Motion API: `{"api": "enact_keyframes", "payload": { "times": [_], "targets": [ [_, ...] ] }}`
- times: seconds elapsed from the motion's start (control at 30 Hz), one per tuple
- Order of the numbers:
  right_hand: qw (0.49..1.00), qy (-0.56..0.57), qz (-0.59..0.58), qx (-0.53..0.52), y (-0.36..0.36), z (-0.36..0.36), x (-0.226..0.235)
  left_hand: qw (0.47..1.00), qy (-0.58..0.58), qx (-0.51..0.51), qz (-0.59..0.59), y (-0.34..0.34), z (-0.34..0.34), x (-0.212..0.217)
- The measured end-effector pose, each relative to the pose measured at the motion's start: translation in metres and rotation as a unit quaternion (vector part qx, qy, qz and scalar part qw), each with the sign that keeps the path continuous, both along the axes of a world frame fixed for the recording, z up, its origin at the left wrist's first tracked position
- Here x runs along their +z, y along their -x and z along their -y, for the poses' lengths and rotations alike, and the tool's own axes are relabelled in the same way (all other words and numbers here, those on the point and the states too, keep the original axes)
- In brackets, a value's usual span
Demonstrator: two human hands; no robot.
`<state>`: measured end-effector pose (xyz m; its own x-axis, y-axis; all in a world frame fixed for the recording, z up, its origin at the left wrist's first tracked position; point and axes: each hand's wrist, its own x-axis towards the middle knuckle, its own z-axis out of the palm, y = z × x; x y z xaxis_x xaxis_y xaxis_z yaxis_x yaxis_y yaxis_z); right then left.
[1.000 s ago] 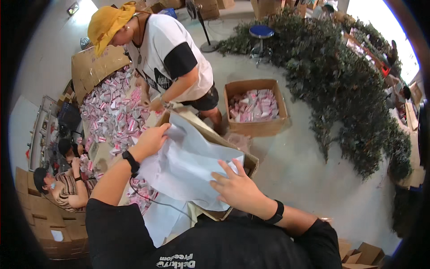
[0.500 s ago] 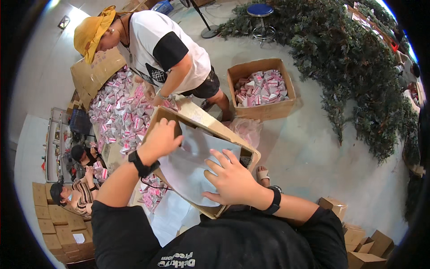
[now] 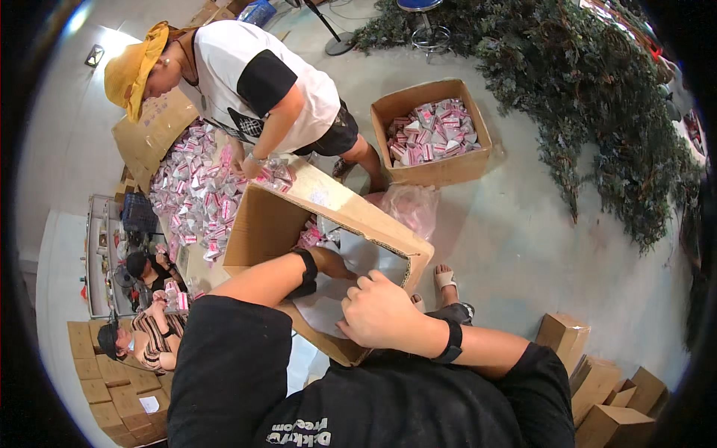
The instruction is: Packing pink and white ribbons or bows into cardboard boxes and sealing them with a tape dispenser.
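Note:
An open cardboard box (image 3: pixel 261 228) stands right in front of me at the table's edge. Inside it, a white sheet (image 3: pixel 323 312) lies partly over several small pink-and-white packets (image 3: pixel 312 234). My left hand (image 3: pixel 334 263) reaches down into the box with its back up, and its fingers are hidden against the sheet. Close to the box's right end, my right hand (image 3: pixel 385 312) is bent at the knuckles with the fingers curled inward over the sheet. Whatever those fingers pinch cannot be made out.
A co-worker in a yellow hat (image 3: pixel 138 71) bends over a table heaped with packets (image 3: pixel 190 187). Beyond the box, another carton (image 3: pixel 437 173) of packets sits on the floor near a clear plastic bag (image 3: pixel 409 209). Green artificial foliage (image 3: pixel 553 97) lies at right; cartons (image 3: pixel 564 340) stand lower right.
My left hand has gone from the box's far rim down inside it. My right hand's spread fingers have curled. The sheet has shifted right and crumpled, uncovering packets at the box's left.

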<state>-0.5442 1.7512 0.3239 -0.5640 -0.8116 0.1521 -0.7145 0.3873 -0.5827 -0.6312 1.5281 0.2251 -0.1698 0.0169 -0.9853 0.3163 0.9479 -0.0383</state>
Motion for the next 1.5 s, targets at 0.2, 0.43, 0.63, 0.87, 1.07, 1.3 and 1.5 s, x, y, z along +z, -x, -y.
{"api": "enact_keyframes", "payload": {
  "times": [0.2,0.43,0.63,0.87,1.07,1.3,1.5],
  "targets": [
    [0.984,-0.134,0.072,0.094,0.004,0.004,0.019,0.961,-0.126,-0.035,-0.244,0.029,0.088,-0.094],
    [0.974,-0.166,0.120,0.098,0.011,0.005,0.018,0.928,-0.025,-0.012,-0.373,-0.025,0.040,-0.103],
    [0.970,-0.181,0.132,0.093,0.012,0.011,0.026,0.903,-0.040,0.117,-0.411,-0.063,0.031,-0.065],
    [0.970,-0.203,0.105,0.086,0.020,0.012,0.024,0.871,-0.095,0.127,-0.465,-0.092,0.048,-0.094],
    [0.971,-0.206,0.080,0.092,0.023,0.013,0.023,0.907,-0.127,0.094,-0.390,-0.077,0.073,-0.111],
    [0.986,-0.154,0.014,0.066,0.027,0.014,0.010,0.826,-0.146,0.231,-0.493,0.000,0.102,-0.034],
    [0.980,-0.187,0.015,0.071,0.030,0.016,0.016,0.808,-0.219,0.282,-0.469,0.025,0.149,-0.042]
  ]
}}
